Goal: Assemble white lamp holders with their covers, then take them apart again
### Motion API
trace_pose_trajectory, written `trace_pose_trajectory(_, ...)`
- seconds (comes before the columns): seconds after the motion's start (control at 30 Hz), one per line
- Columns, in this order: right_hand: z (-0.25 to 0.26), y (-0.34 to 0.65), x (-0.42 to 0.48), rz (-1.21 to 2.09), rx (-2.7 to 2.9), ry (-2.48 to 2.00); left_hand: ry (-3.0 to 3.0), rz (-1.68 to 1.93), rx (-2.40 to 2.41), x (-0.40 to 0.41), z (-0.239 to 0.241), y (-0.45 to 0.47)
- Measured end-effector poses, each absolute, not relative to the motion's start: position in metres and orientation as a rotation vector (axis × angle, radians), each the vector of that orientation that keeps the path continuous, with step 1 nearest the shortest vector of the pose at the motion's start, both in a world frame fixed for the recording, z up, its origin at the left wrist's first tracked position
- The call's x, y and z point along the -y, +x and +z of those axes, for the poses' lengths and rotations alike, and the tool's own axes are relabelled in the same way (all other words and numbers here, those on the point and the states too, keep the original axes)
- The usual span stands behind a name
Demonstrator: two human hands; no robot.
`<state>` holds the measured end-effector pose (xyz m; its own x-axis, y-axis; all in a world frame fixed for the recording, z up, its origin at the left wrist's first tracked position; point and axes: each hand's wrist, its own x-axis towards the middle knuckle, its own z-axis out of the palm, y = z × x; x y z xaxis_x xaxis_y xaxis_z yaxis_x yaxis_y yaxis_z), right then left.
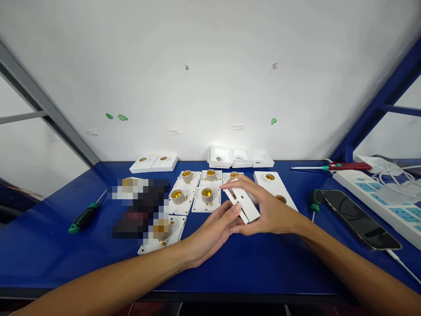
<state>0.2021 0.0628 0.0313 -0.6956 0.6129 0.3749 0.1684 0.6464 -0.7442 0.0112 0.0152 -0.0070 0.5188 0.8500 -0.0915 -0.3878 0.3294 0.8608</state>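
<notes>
We see the right hand (268,210) with its grip clamped on a white plate (245,205), held tilted just above the middle of the blue worktop (250,263), while the left hand (212,232) lies open, its fingertips (235,210) touching the plate's near edge. Just behind the hands, 5 white lamp-holder plates with brass sockets (197,188) sit in rows, and 3 white covers (240,156) lie along the far edge. A green-handled screwdriver (86,216) rests near the left edge; a phone (360,218) and a white power strip (378,199) lie towards the right edge.
</notes>
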Motion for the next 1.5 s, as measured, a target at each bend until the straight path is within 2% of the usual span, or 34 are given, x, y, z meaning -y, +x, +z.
trace_pose_trajectory(0.73,0.03,0.201,-0.058,0.829,2.233,-0.524,0.905,0.884,-0.475,-0.015,0.006,0.015)
trace_pose_trajectory(1.23,0.028,0.194,-0.055,0.775,2.167,-0.561,0.865,0.915,-0.463,-0.018,-0.005,0.015)
trace_pose_trajectory(1.37,0.034,0.199,-0.058,0.894,2.058,-0.579,0.866,0.948,-0.48,-0.017,-0.004,0.016)
trace_pose_trajectory(1.5,0.033,0.208,-0.065,1.363,1.744,-0.522,0.872,0.973,-0.517,-0.018,-0.002,0.015)
